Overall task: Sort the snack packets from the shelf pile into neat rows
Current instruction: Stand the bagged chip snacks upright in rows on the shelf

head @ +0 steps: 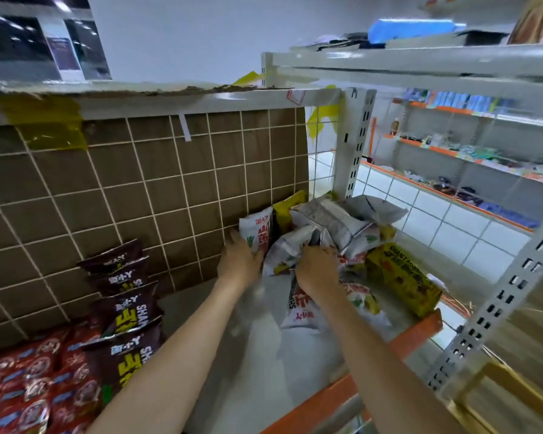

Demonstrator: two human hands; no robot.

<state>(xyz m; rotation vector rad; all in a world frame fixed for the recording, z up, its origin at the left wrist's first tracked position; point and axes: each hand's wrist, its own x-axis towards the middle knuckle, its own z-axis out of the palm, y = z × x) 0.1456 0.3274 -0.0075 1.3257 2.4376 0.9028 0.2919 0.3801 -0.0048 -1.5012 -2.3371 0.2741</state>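
A jumbled pile of snack packets (336, 223), white, silver and yellow, fills the back right corner of the shelf (257, 324). My left hand (239, 261) holds an upright white packet with red print (257, 230) against the wire-grid back panel. My right hand (317, 270) grips a white packet (290, 249) inside the pile. Another white packet (326, 308) lies flat under my right wrist. At the left a row of dark brown packets (126, 305) stands one behind the other.
Red packets (29, 386) lie at the lower left beside the brown row. A yellow box-like pack (402, 280) sits at the pile's right, near the orange front edge (414, 333). White slotted uprights (355, 142) frame the shelf. More shelving stands across the aisle.
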